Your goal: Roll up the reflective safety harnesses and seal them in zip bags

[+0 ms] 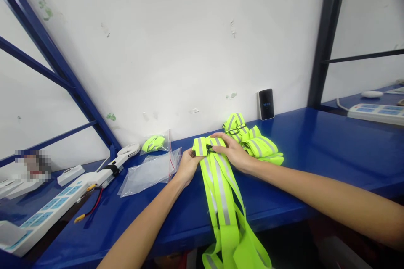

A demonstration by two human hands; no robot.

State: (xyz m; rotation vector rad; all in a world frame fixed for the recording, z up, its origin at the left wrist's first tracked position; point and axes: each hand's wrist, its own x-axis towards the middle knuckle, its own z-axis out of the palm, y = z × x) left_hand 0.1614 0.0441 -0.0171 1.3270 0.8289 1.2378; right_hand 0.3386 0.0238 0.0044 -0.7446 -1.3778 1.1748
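A neon-yellow reflective strap (222, 189) with silver stripes lies over the table's front edge, its lower loops hanging down. Its upper end is gathered between my two hands. My left hand (188, 164) pinches the left side of the folded end. From the right, my right hand (232, 151) grips the same end, thumb near a black buckle. Just behind my right hand sits a pile of similar folded reflective straps (263, 147) with black buckles. To the left of my left hand are clear zip bags (151, 172), and behind them a bag holding a rolled yellow strap (153, 143).
A long white power strip (47, 214) runs along the table's left side, with a small white fan (129, 150) at its far end. A red-black cable with yellow connectors (94, 206) lies beside it. A small black-faced clock (266, 104) stands against the wall. Blue metal posts (63, 63) frame the table.
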